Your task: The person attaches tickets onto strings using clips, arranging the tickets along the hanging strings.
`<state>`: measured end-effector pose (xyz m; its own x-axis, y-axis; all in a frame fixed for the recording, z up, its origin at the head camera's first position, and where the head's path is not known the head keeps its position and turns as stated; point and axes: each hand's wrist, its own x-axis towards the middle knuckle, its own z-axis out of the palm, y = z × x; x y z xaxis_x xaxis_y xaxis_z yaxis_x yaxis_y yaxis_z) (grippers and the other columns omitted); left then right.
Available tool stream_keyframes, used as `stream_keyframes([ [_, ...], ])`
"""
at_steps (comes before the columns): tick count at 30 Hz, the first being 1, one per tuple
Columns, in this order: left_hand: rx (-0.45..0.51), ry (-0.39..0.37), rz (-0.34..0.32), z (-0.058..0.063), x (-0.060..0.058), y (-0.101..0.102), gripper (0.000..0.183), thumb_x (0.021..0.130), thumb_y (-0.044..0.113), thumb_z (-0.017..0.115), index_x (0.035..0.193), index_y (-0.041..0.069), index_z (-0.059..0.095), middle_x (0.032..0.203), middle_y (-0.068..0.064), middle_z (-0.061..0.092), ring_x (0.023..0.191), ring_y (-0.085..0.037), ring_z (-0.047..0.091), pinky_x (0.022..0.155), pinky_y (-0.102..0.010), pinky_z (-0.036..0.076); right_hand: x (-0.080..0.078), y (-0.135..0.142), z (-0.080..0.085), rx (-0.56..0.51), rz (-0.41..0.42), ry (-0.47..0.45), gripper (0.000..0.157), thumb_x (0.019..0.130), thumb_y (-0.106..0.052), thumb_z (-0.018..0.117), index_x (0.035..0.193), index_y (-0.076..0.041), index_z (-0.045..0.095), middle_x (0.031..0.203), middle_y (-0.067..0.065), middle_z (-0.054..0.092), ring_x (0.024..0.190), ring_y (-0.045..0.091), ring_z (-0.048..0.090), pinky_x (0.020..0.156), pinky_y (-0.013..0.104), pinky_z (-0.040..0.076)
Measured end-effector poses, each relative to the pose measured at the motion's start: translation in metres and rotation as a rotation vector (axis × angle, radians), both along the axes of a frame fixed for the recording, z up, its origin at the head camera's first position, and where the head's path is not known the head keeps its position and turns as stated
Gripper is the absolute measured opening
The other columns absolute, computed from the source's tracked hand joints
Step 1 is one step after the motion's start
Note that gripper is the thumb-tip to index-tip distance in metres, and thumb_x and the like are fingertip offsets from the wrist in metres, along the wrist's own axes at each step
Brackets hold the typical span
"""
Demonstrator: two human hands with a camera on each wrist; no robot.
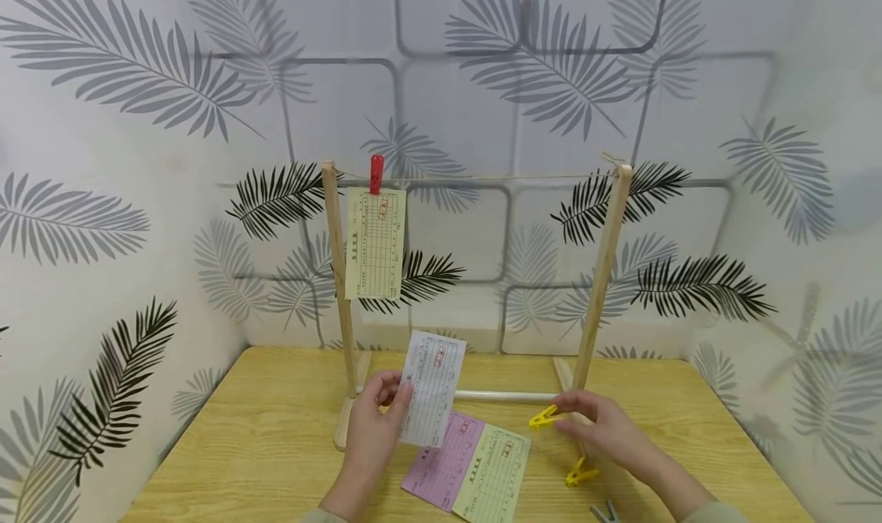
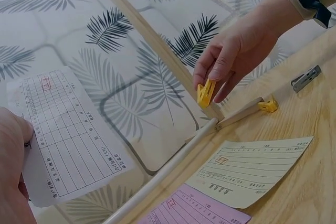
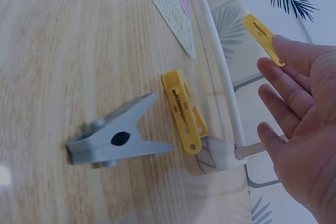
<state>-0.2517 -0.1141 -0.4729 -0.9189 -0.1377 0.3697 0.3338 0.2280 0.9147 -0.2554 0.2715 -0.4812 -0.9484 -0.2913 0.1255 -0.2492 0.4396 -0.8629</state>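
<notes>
My left hand (image 1: 375, 423) pinches a white printed form (image 1: 432, 389) by its left edge, thumb over the front, and holds it up above the table. My right hand (image 1: 602, 423) pinches a yellow clothespin (image 1: 543, 416) between thumb and fingers, its nose pointing left toward the form. In the right wrist view the yellow clothespin (image 3: 262, 38) sits at the fingertips while the other fingers are loosely bent. Below the hands, a pink form (image 1: 444, 462) and a pale green form (image 1: 492, 473) lie side by side on the table.
A wooden frame (image 1: 602, 278) carries a string (image 1: 482, 177); a red clothespin (image 1: 376, 174) holds a yellow-green form (image 1: 375, 243) at its left. A second yellow clothespin (image 1: 581, 473) and a grey clothespin (image 3: 118, 135) lie at the right. A white bar (image 1: 510, 395) joins the frame's feet.
</notes>
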Motion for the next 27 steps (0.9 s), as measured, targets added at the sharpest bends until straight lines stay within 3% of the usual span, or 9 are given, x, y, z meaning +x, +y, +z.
stream_keyframes([
  [4, -0.002, -0.002, 0.001, 0.007, 0.001, 0.002, 0.015, 0.106, 0.010, 0.075, 0.121, 0.010, 0.072, 0.093, 0.001, 0.076, 0.092, -0.020, 0.063, 0.075, -0.027, 0.052, -0.001, -0.002, 0.008, -0.041, 0.016, 0.000, 0.040, 0.105, -0.015, 0.079, 0.137, 0.006, 0.068, 0.137, 0.021, 0.071, 0.139, 0.050, 0.059, 0.098, 0.030, 0.058],
  [7, -0.001, 0.002, -0.004, 0.011, 0.002, 0.003, 0.016, 0.107, 0.011, 0.075, 0.122, 0.010, 0.072, 0.094, 0.000, 0.075, 0.091, -0.020, 0.064, 0.073, -0.027, 0.054, -0.001, -0.002, 0.015, -0.053, 0.017, 0.000, 0.041, 0.105, -0.016, 0.078, 0.139, 0.005, 0.068, 0.135, 0.019, 0.072, 0.139, 0.049, 0.059, 0.098, 0.026, 0.057],
  [15, 0.039, 0.016, -0.048, 0.024, 0.002, 0.005, 0.017, 0.108, 0.011, 0.073, 0.125, 0.008, 0.071, 0.099, -0.005, 0.074, 0.091, -0.021, 0.066, 0.071, -0.028, 0.058, -0.002, -0.005, 0.038, 0.000, -0.005, 0.059, 0.040, 0.107, -0.021, 0.076, 0.141, -0.002, 0.069, 0.136, 0.014, 0.073, 0.142, 0.046, 0.058, 0.115, 0.058, 0.048],
  [20, 0.024, 0.057, -0.057, 0.031, -0.003, 0.006, 0.015, 0.108, 0.011, 0.074, 0.122, 0.010, 0.072, 0.098, -0.004, 0.075, 0.090, -0.022, 0.065, 0.070, -0.028, 0.057, -0.002, -0.007, 0.056, 0.025, -0.019, 0.086, 0.043, 0.107, -0.024, 0.076, 0.143, -0.002, 0.068, 0.140, 0.015, 0.071, 0.140, 0.046, 0.059, 0.108, 0.050, 0.055],
  [27, 0.031, 0.100, -0.062, 0.045, -0.008, 0.007, 0.014, 0.108, 0.012, 0.074, 0.122, 0.010, 0.072, 0.100, -0.004, 0.075, 0.092, -0.021, 0.065, 0.071, -0.027, 0.057, -0.002, -0.011, 0.082, 0.064, -0.047, 0.129, 0.044, 0.107, -0.031, 0.077, 0.145, -0.009, 0.069, 0.136, 0.008, 0.073, 0.142, 0.045, 0.057, 0.114, 0.066, 0.046],
])
